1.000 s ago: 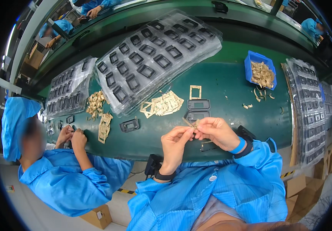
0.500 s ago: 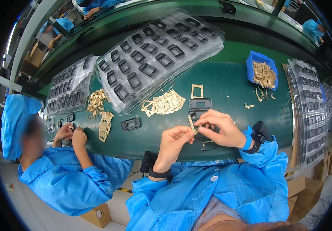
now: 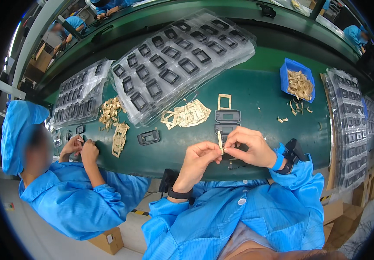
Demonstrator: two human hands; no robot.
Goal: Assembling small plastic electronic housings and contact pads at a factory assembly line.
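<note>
Between my hands stands a thin cream paper frame [image 3: 220,138], seen nearly edge-on. My left hand [image 3: 201,161] pinches its lower part between thumb and fingertips. Thumb and forefinger of my right hand [image 3: 248,148] are pressed together at the same lower end; the fingertips partly hide what they grip. Just beyond my hands lie two black plastic housings [image 3: 228,116], the nearer partly covered by my right hand. A flat cream frame [image 3: 224,102] lies past them. A pile of cream frames [image 3: 189,115] and a single black housing [image 3: 148,137] are to the left.
Clear plastic trays [image 3: 169,60] of black housings cover the back left; more stacked trays [image 3: 349,125] stand at the right edge. A blue bin [image 3: 287,86] holds curled cream scraps. A co-worker [image 3: 78,195] handles a small part on the left. Dark strips [image 3: 235,164] lie near my right wrist.
The cream frame has turned from a slant, with its opening partly showing, to nearly edge-on. Both hands keep close together, their fingertips slightly shifted. The view has moved slightly.
</note>
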